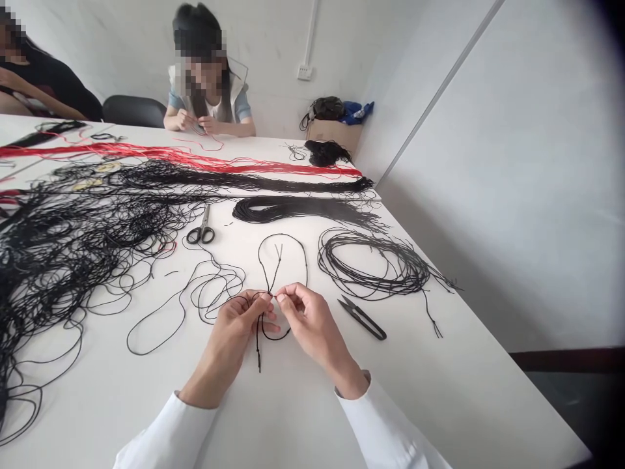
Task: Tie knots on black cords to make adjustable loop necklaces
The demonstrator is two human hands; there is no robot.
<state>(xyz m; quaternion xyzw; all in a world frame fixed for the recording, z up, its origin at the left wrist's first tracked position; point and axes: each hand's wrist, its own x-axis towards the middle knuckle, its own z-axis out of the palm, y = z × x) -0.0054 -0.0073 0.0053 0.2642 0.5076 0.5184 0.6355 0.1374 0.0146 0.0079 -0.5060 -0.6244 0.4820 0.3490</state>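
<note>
Between my two hands, near the middle of the head view, is a looped black cord [307, 260] with knots along it. My left hand [244, 316] is closed in a pinch on it, thumb against forefinger. Close by on the right, my right hand [307, 319] pinches the cord at nearly the same spot. A loop stands out beyond my fingers, and a knotted tail hangs below my left hand. Thread snips [362, 319] lie to the right of my right hand. Beyond my left hand are scissors [202, 231] with black handles.
A tangled heap of black cord [73, 254] covers the left side. A coil of black cords [375, 264] and a folded black bundle [303, 210] lie to the right. Red cords [195, 156] stretch across farther back. A person [209, 78] handles cord opposite; another person [49, 85] sits left.
</note>
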